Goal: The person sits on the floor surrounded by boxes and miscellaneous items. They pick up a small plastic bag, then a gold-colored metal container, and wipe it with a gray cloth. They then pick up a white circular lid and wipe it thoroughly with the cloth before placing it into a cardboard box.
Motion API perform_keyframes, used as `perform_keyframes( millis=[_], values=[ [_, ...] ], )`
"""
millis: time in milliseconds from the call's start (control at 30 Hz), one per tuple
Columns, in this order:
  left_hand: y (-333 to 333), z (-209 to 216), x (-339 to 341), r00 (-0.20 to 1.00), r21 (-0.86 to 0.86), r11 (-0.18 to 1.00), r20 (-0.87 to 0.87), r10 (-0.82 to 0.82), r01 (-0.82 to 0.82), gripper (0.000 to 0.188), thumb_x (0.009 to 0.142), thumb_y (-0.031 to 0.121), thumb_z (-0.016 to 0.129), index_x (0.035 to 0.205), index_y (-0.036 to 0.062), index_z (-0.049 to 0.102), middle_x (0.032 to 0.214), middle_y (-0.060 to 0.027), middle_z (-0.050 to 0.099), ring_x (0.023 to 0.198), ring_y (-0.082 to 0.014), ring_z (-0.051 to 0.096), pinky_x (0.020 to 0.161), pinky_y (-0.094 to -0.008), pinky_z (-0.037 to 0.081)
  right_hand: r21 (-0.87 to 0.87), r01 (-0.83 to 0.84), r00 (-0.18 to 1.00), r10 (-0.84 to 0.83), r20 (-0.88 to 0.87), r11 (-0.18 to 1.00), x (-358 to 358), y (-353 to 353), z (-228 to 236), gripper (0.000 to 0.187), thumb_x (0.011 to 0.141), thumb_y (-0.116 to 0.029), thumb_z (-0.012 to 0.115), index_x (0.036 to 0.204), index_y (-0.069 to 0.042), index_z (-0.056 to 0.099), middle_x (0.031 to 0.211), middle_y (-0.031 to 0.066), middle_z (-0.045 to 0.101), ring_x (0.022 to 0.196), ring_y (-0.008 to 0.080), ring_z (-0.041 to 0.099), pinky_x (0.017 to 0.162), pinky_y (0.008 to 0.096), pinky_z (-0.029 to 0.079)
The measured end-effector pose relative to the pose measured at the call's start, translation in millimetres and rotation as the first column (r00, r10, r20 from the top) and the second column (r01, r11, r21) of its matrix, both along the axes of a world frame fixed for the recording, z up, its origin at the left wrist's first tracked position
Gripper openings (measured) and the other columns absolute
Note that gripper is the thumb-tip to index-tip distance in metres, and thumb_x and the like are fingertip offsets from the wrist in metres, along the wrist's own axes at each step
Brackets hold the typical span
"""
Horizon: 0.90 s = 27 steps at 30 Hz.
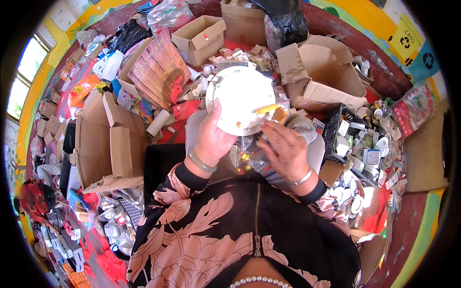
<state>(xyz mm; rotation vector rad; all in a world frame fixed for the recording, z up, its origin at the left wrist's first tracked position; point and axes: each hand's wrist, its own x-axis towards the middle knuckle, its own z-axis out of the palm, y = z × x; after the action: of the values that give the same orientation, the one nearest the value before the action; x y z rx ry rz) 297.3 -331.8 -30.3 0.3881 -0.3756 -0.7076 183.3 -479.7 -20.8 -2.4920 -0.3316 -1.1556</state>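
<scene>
My left hand [212, 132] grips a round white disc-shaped lamp [241, 96] by its lower left edge, the thumb lying over its bright face. Small metal clips show at the lamp's rim. At the lamp's lower right edge is my right hand [285, 146], its fingers bent and drawn together; what is between them cannot be made out. Just above those fingertips, a slim yellow-orange piece [267, 109] overlaps the lamp's face. Beneath my hands, clear plastic bits and small coloured parts lie between my knees.
Open cardboard boxes stand at the left [98, 144], far middle [199, 41] and right [331, 72]. A black crate [336, 129] with white lamp parts is at my right. Sorted scrap heaps cover much of the red floor. Black plastic bags [288, 24] stand at the back.
</scene>
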Motion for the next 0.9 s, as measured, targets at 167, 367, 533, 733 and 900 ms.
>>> perform_keyframes(
  millis=[167, 367, 533, 733, 900],
  values=[
    [16.4, -19.8, 9.4, 1.000, 0.046, 0.999, 0.003, 0.018, -0.018, 0.044, 0.088, 0.003, 0.051, 0.131, -0.0003, 0.038, 0.130, -0.0144, 0.046, 0.120, -0.0289, 0.046, 0.101, -0.0454, 0.036, 0.966, 0.165, 0.958, 0.203, -0.205, 0.198, -19.8, -29.1, 31.1, 0.032, 0.095, -0.027, 0.044, 0.086, -0.003, 0.061, 0.079, 0.0084, 0.063, 0.063, 0.0140, 0.058, 0.058, 0.0265, 0.047],
    [11.6, -24.9, -1.4, 0.996, 0.086, 0.995, 0.068, -0.063, 0.057, 0.051, 0.078, -0.011, 0.054, 0.127, -0.0007, 0.043, 0.122, -0.0133, 0.052, 0.113, -0.0281, 0.051, 0.098, -0.0442, 0.039, 0.924, -0.226, 0.954, 0.120, 0.274, -0.309, 9.3, -58.6, 48.7, 0.036, 0.094, -0.029, 0.045, 0.112, 0.001, 0.052, 0.101, 0.0106, 0.061, 0.089, 0.0213, 0.061, 0.080, 0.0355, 0.051],
    [-1.1, -21.9, -19.6, 0.978, 0.048, 0.988, 0.139, -0.155, 0.150, 0.051, 0.080, -0.012, 0.051, 0.128, 0.0003, 0.041, 0.119, -0.0100, 0.053, 0.110, -0.0222, 0.052, 0.094, -0.0373, 0.042, 0.764, -0.001, 1.000, -0.005, 0.006, 0.645, 43.4, -4.5, 13.7, 0.029, 0.086, -0.011, 0.054, 0.114, -0.005, 0.054, 0.110, 0.0130, 0.057, 0.101, 0.0249, 0.054, 0.090, 0.0341, 0.042],
    [3.8, -20.8, -24.8, 0.968, 0.134, 0.985, 0.209, -0.136, 0.109, 0.055, 0.081, -0.014, 0.044, 0.132, 0.0052, 0.036, 0.122, -0.0056, 0.048, 0.112, -0.0157, 0.049, 0.091, -0.0317, 0.043, 0.358, 0.100, 0.995, -0.094, -0.033, 0.928, 33.3, 15.2, -0.1, 0.040, 0.065, 0.005, 0.060, 0.104, -0.005, 0.061, 0.111, 0.0144, 0.055, 0.103, 0.0327, 0.051, 0.091, 0.0387, 0.041],
    [1.7, -28.7, -14.4, 0.930, 0.170, 0.985, 0.363, -0.067, 0.004, 0.057, 0.078, -0.017, 0.044, 0.131, 0.0052, 0.037, 0.120, -0.0045, 0.049, 0.113, -0.0137, 0.048, 0.091, -0.0297, 0.042, 0.332, -0.152, 0.978, 0.190, -0.085, 0.931, 16.7, 26.1, 10.1, 0.040, 0.061, 0.007, 0.058, 0.099, -0.004, 0.063, 0.103, 0.0112, 0.059, 0.097, 0.0301, 0.054, 0.087, 0.0372, 0.043]
  ],
)
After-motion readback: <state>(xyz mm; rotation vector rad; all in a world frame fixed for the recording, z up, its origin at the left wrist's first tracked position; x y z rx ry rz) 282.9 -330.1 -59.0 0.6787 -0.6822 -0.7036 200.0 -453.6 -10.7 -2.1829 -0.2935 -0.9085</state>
